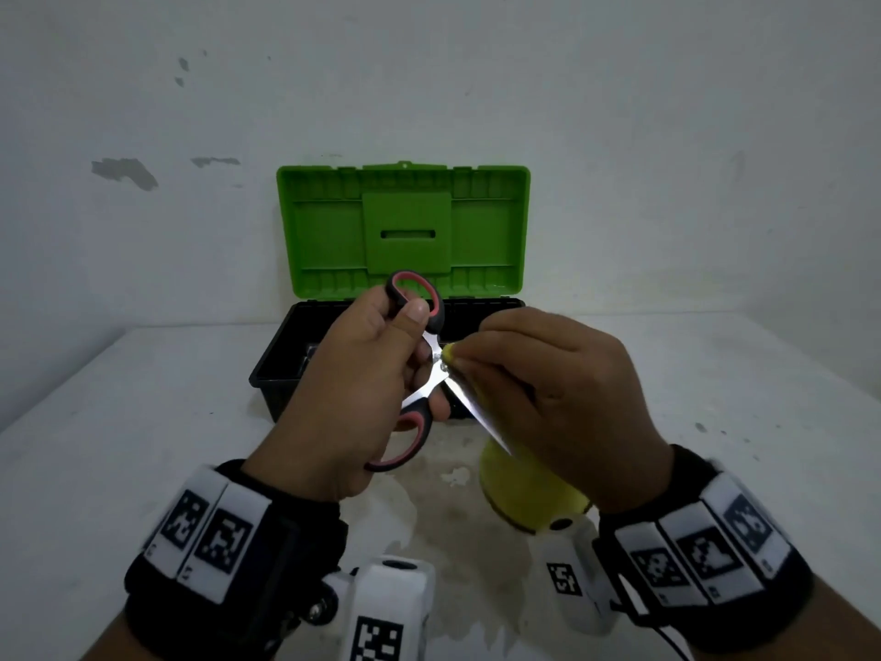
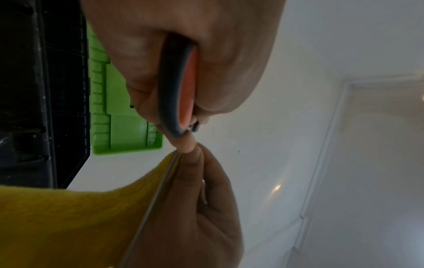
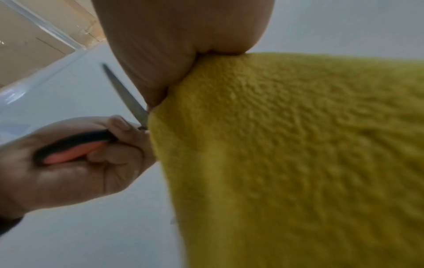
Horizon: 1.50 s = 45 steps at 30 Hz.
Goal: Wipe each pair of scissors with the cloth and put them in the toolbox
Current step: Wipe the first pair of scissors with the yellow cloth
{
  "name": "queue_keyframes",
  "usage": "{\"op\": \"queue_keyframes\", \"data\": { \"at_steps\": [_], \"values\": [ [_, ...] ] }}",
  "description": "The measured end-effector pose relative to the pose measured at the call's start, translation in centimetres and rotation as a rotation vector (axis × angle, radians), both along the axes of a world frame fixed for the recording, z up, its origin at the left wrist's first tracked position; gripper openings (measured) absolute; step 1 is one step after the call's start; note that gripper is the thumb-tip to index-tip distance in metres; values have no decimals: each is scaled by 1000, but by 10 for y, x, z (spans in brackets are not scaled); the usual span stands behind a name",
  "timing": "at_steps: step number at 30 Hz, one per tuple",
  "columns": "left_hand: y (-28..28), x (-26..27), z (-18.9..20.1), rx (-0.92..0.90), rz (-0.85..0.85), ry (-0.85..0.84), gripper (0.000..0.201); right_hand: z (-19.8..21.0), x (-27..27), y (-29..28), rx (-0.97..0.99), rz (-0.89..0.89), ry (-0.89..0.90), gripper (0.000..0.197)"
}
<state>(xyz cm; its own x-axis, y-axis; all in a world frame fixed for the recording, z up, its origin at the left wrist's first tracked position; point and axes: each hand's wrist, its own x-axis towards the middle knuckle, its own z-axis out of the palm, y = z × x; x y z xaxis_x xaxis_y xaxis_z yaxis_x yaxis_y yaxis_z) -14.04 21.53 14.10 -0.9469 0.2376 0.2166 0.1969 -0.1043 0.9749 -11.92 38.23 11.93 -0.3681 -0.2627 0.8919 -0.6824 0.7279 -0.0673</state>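
Note:
My left hand (image 1: 362, 374) grips black-and-red scissors (image 1: 431, 379) by the handles, with the blades spread apart in the air before the toolbox. The same scissors' handle (image 2: 177, 90) fills the left wrist view. My right hand (image 1: 548, 388) pinches a yellow cloth (image 1: 529, 489) round one blade near the pivot. The cloth (image 3: 286, 154) hangs down from that hand, and a bare blade (image 3: 125, 94) sticks out beside it. The toolbox (image 1: 279, 369) stands behind, black tray below, green lid (image 1: 405, 231) upright and open. Something metallic lies inside at its left, mostly hidden.
The toolbox stands on a white table (image 1: 143, 422) against a white wall (image 1: 429, 88). A wet-looking stain (image 1: 448, 517) marks the tabletop beneath my hands.

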Motion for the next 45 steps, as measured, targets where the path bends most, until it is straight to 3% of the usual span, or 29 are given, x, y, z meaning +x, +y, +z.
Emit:
{"op": "queue_keyframes", "data": {
  "at_steps": [13,21,28,34,41,45],
  "values": [
    [-2,0,-1,-54,17,-14,21,11,-13,33,-62,-183,4,12],
    [-3,-4,-1,-71,-3,-38,23,1,0,9,37,-8,17,10],
    [-8,-4,-4,-48,-43,-92,23,1,-10,27,18,-37,-13,12],
    [-4,-6,-6,-147,30,75,22,8,-19,45,28,-181,-70,13],
    [3,-9,-15,-251,90,273,20,1,-8,2,104,-58,-211,12],
    [-2,-9,-15,-236,66,274,18,-4,-17,11,-37,-77,-250,9]
  ]
}}
